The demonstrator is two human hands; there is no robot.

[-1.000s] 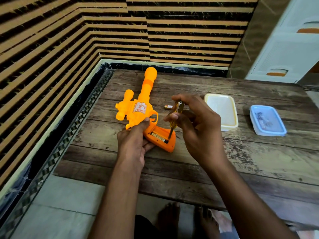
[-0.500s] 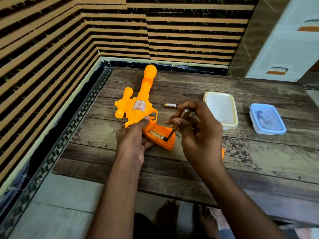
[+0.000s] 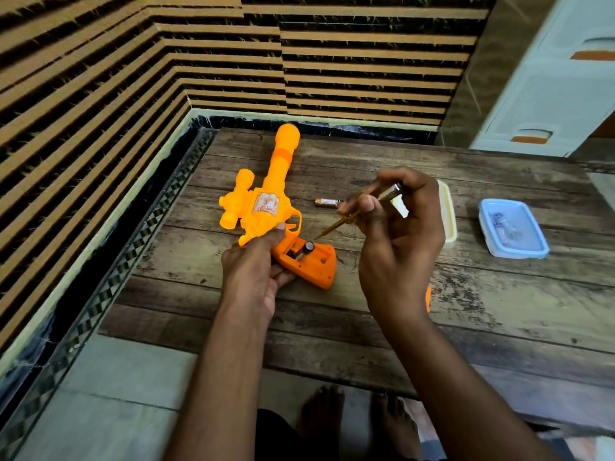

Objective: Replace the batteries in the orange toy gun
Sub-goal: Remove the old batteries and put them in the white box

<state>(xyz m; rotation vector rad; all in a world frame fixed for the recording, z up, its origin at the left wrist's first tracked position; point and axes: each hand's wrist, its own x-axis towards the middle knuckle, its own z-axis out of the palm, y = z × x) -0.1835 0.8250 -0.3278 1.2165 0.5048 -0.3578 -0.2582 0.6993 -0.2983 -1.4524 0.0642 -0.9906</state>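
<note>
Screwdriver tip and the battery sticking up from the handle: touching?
Apart. The head view shows bare table between the screwdriver tip and the raised battery in the toy gun.

The toy gun [image 3: 266,207] lies on the table [image 3: 499,311] at its left. A loose battery [image 3: 326,202] lies just right of it, two containers [image 3: 512,227] farther right.

The one camera sits on my head, looking forward and steeply down over my forearms at the counter [image 3: 499,294] from close above. Its wide lens takes in the striped wall [image 3: 133,78] ahead and left, and my bare feet [image 3: 322,414] at the bottom edge.
</note>
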